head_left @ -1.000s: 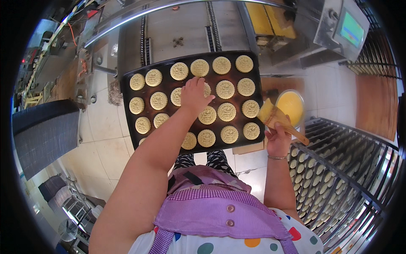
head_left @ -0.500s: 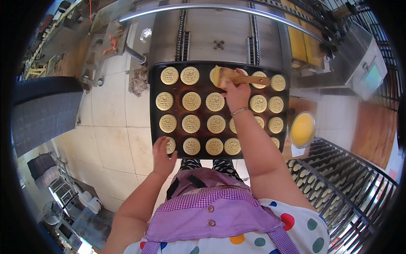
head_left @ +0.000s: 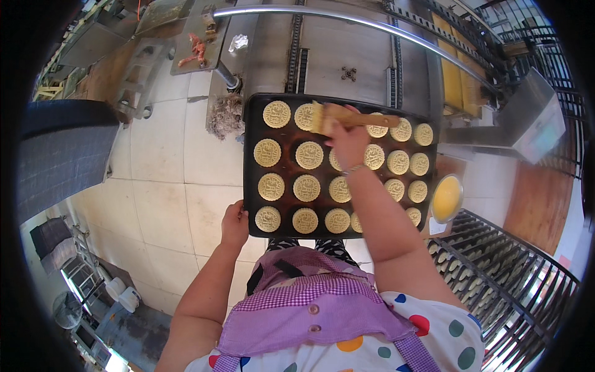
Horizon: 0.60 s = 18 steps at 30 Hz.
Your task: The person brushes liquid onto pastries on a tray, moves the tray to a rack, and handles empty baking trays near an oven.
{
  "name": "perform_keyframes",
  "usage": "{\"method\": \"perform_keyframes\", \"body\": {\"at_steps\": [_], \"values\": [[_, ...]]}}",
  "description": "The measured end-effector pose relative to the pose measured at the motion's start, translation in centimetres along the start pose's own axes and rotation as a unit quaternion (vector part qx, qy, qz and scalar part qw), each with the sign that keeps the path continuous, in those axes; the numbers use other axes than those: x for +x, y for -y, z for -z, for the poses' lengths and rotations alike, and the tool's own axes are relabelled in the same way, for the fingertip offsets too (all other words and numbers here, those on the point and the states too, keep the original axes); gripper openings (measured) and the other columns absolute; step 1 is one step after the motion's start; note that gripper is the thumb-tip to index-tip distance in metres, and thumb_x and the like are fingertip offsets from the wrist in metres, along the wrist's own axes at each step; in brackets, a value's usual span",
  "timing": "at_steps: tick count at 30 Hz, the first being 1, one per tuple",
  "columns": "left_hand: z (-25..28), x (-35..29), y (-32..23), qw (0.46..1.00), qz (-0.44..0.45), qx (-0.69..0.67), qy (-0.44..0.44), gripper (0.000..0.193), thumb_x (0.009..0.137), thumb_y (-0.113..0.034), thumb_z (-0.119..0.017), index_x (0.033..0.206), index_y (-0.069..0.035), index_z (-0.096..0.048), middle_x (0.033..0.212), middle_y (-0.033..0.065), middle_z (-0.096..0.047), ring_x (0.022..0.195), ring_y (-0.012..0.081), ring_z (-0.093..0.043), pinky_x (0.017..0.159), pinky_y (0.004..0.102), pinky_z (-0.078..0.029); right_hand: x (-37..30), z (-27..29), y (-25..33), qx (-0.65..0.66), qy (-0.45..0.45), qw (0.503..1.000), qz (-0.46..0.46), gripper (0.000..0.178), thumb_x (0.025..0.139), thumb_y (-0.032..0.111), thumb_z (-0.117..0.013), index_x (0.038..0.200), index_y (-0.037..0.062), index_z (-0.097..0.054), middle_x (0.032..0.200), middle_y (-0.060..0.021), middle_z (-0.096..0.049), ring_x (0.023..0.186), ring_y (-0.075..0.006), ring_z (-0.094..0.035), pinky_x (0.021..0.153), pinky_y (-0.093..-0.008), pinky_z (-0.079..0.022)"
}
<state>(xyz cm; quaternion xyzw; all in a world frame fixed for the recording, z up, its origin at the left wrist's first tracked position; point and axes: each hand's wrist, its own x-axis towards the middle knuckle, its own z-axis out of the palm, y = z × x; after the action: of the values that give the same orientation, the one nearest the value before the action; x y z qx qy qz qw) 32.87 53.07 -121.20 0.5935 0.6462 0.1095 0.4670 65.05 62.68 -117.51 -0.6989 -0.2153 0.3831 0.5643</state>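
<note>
My right hand (head_left: 351, 144) grips a flat wooden pastry brush (head_left: 365, 119) over the far row of a dark baking tray (head_left: 251, 164). Its yellowish bristles reach the right side of a pale mooncake (head_left: 304, 116) in that row. Rows of round mooncakes with stamped tops and scalloped edges fill the tray; my right hand and forearm hide a few. At the tray's near left corner, my left hand (head_left: 235, 224) closes its fingers on the rim, beside a mooncake (head_left: 268, 219).
Right of the tray stands a bowl of yellow liquid (head_left: 446, 198). A dark rack (head_left: 496, 266) holding many more mooncakes is at the lower right. Beyond the tray lies a metal conveyor machine (head_left: 347, 49) with a shiny bar (head_left: 334, 17) across it. Tiled floor (head_left: 155, 211) extends left.
My left hand has gone from above the near left mooncake to the tray's rim. The brush has moved left along the far row. The tray sits farther right in view and is slightly turned.
</note>
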Motion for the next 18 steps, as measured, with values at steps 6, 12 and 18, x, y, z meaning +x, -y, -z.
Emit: {"method": "perform_keyframes", "body": {"at_steps": [6,12,18], "values": [[0.1,-0.5,0.9,1.0,-0.002,-0.016,0.016,0.032,0.083,0.001,-0.056,0.115,-0.004,-0.056,0.089,0.0068,-0.056,0.078,0.0156,-0.055,0.072,0.0278,-0.047,1.4,-0.1,-2.3,-0.135,-0.05,0.989,0.025,0.043,0.078,0.013,-0.06,0.12,0.0056,-0.053,0.093,-0.014,-0.065,0.078,-0.0211,-0.065,0.07,-0.0318,-0.052],[0.4,-0.1,1.5,0.998,-0.019,-0.041,0.034,0.032,0.082,-0.001,-0.058,0.113,-0.005,-0.058,0.092,0.0112,-0.059,0.079,0.0217,-0.059,0.072,0.0304,-0.049,4.8,18.7,0.3,-0.4,-0.283,0.857,0.16,0.034,0.078,0.019,-0.064,0.102,-0.0052,-0.059,0.087,-0.022,-0.066,0.082,-0.0301,-0.067,0.072,-0.0378,-0.053],[0.3,0.2,2.1,0.997,-0.002,-0.069,0.047,0.03,0.082,-0.001,-0.058,0.112,-0.003,-0.058,0.096,0.0103,-0.061,0.081,0.0186,-0.06,0.074,0.0295,-0.049,-3.4,6.2,-0.7,-0.391,-0.045,0.919,0.019,0.033,0.084,0.027,-0.059,0.103,0.0005,-0.057,0.091,-0.0196,-0.064,0.088,-0.0358,-0.062,0.074,-0.0413,-0.05]]}}
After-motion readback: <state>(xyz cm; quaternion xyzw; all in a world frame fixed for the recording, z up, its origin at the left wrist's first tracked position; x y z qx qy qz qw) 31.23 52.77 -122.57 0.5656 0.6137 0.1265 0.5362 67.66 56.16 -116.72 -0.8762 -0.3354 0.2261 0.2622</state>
